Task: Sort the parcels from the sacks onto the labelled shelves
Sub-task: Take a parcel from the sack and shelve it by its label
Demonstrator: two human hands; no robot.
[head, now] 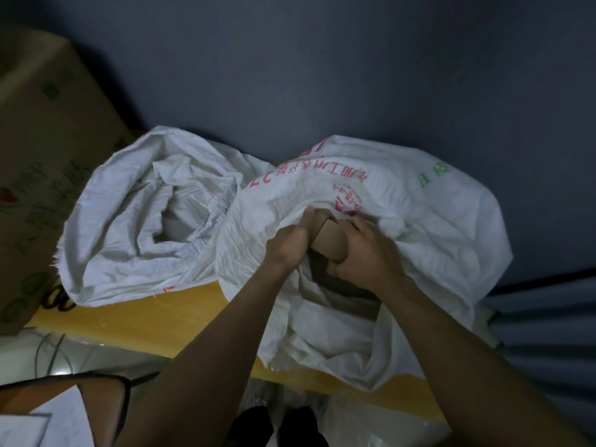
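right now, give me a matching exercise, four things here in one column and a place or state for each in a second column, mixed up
Things:
1. left sack
2. right sack
3. brown parcel
4. large carton

Place or state:
a. gripped by the left hand and the right hand
b. white, both hands at its mouth
c. far left, beside the sacks
d. white, mouth rolled open, no hand on it

Pairs: 1-d, 2-b, 3-a, 4-c
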